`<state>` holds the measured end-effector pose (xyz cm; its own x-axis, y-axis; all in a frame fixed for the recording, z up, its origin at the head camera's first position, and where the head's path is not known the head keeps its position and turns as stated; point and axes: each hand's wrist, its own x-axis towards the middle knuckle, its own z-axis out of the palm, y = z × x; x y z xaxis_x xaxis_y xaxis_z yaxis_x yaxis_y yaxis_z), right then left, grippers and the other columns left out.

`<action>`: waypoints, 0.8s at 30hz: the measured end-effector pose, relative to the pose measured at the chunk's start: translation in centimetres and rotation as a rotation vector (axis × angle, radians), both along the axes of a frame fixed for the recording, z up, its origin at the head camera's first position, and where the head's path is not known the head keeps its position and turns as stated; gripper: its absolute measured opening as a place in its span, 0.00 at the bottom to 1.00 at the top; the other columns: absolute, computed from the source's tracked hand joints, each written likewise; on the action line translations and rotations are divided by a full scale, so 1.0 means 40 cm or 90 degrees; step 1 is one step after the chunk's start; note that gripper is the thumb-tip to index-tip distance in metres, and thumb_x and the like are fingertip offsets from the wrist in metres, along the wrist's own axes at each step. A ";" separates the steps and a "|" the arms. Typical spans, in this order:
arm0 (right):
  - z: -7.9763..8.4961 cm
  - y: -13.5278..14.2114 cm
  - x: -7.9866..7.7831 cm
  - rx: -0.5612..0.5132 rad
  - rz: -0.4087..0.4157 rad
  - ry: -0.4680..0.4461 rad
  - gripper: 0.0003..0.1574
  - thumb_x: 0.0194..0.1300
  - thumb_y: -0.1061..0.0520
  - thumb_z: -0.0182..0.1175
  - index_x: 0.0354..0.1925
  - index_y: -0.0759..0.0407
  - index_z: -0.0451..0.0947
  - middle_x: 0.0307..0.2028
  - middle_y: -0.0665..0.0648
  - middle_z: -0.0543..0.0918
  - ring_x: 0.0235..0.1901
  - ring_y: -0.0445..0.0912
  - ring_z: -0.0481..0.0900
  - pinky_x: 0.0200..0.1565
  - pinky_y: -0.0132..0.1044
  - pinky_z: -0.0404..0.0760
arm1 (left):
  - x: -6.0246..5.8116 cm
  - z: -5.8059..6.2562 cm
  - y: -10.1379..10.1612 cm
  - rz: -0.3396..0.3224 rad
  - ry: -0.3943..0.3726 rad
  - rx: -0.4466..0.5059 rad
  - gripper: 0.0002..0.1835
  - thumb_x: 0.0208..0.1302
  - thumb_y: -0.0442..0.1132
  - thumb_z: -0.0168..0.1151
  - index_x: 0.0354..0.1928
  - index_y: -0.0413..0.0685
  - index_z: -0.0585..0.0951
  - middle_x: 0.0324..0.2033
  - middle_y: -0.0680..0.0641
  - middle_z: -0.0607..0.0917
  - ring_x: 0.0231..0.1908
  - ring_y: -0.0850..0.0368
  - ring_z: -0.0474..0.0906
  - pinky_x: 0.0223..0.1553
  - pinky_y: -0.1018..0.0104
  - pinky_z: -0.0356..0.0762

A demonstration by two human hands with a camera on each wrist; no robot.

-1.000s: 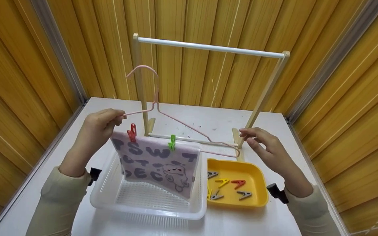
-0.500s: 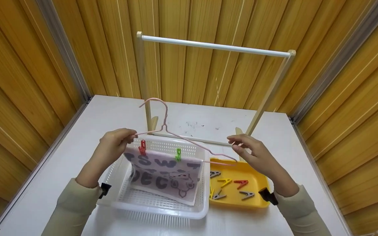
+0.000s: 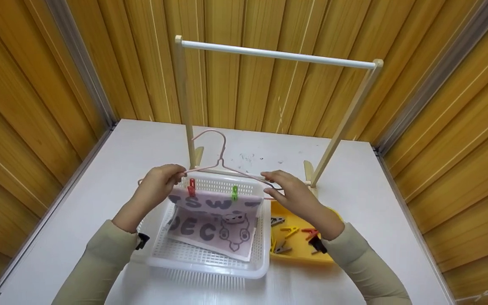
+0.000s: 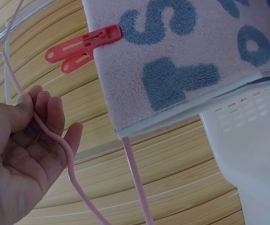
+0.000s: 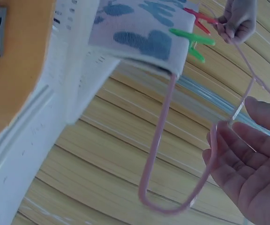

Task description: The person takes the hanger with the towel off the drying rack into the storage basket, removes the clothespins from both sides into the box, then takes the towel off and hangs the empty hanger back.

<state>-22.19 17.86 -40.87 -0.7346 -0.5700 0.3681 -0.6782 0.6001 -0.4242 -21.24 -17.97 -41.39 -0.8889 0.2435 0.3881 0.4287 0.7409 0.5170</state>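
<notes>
A pink clothes hanger (image 3: 221, 162) is held over the white basket (image 3: 210, 273), its hook up. Over its bottom bar hangs a pale pink towel (image 3: 231, 231) with grey letters, its lower part within the basket. A red clothespin (image 3: 191, 188) and a green clothespin (image 3: 234, 193) grip the towel's top edge. My left hand (image 3: 155, 184) pinches the hanger's left shoulder between thumb and fingers. At the right shoulder, my right hand (image 3: 297, 195) has its fingers against the wire; in the right wrist view the fingers (image 5: 238, 159) look relaxed, the thumb apart from them.
Behind the basket stands a rack with a white top rail (image 3: 278, 54) and wooden posts. A yellow tray (image 3: 307, 252) with several loose clothespins sits at the basket's right, partly under my right forearm. Wood-patterned walls (image 3: 244, 93) enclose the white table (image 3: 142, 135).
The hanger and towel have come down toward the basket, the towel's lower part now bunched in it. My right hand has moved left, from beyond the hanger's end to its right shoulder.
</notes>
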 end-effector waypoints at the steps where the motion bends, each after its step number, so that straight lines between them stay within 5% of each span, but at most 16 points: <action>1: -0.003 -0.008 -0.005 -0.001 0.002 -0.004 0.24 0.71 0.59 0.63 0.61 0.67 0.77 0.50 0.64 0.86 0.50 0.57 0.86 0.52 0.50 0.87 | -0.004 -0.002 0.002 -0.003 -0.006 -0.002 0.07 0.69 0.29 0.61 0.43 0.33 0.85 0.37 0.36 0.89 0.38 0.42 0.87 0.44 0.45 0.86; 8: -0.021 -0.044 -0.035 0.005 -0.011 -0.019 0.20 0.71 0.60 0.62 0.58 0.68 0.80 0.41 0.63 0.87 0.38 0.53 0.85 0.44 0.48 0.87 | -0.033 -0.020 0.006 -0.004 -0.042 -0.022 0.07 0.72 0.31 0.59 0.44 0.34 0.84 0.35 0.37 0.88 0.35 0.45 0.84 0.42 0.46 0.86; 18: -0.053 -0.080 -0.083 0.051 -0.031 0.010 0.15 0.73 0.63 0.59 0.53 0.68 0.83 0.47 0.65 0.90 0.48 0.58 0.89 0.51 0.50 0.87 | -0.078 -0.035 -0.004 -0.017 -0.062 -0.026 0.08 0.72 0.31 0.59 0.41 0.32 0.83 0.28 0.39 0.85 0.30 0.50 0.80 0.37 0.50 0.81; 24: -0.079 -0.093 -0.110 0.057 -0.029 0.053 0.11 0.70 0.67 0.60 0.47 0.70 0.85 0.39 0.65 0.91 0.39 0.55 0.90 0.43 0.46 0.89 | -0.098 -0.043 -0.006 -0.015 -0.131 -0.032 0.09 0.74 0.33 0.57 0.43 0.33 0.83 0.30 0.39 0.85 0.32 0.50 0.79 0.37 0.54 0.78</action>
